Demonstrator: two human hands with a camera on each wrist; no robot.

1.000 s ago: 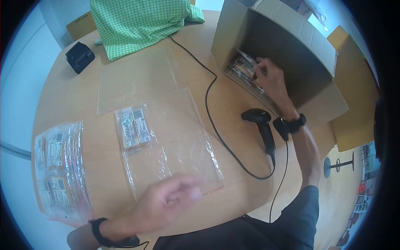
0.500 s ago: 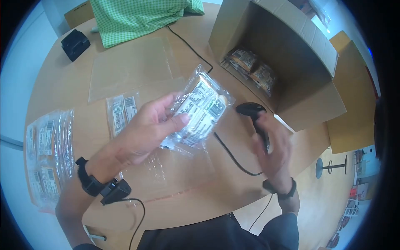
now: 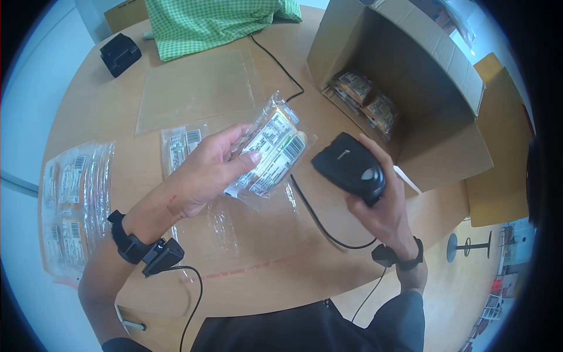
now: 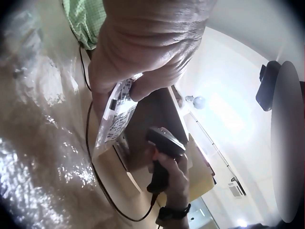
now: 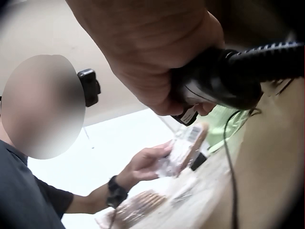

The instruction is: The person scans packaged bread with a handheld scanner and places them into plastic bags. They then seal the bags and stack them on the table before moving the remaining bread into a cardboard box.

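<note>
My left hand (image 3: 205,170) pinches a clear plastic packet (image 3: 272,155) between thumb and fingers, raised over the table with its white printed labels and a barcode facing up. In my right hand (image 3: 390,214) is a black barcode scanner (image 3: 349,167), its head pointing toward the packet. The left wrist view shows the packet (image 4: 116,117) edge-on, with the scanner (image 4: 164,143) beyond it. From the right wrist, my fingers wrap the scanner's handle (image 5: 209,86), and the packet (image 5: 186,148) appears past it. Below the left hand, another labelled packet (image 3: 176,152) lies on a large clear bag (image 3: 252,234).
An open cardboard box (image 3: 446,141) at the right holds several packets (image 3: 363,100). Filled bags (image 3: 73,205) stand in a row at the left. Farther back are a flat clear bag (image 3: 193,88), a black device (image 3: 120,54) and a green checked cloth (image 3: 217,26). A cable (image 3: 319,217) crosses the table.
The right hand came out of the box, and the packet is now in the left hand above the table. Over the last half second the right hand lifted the scanner from the table.
</note>
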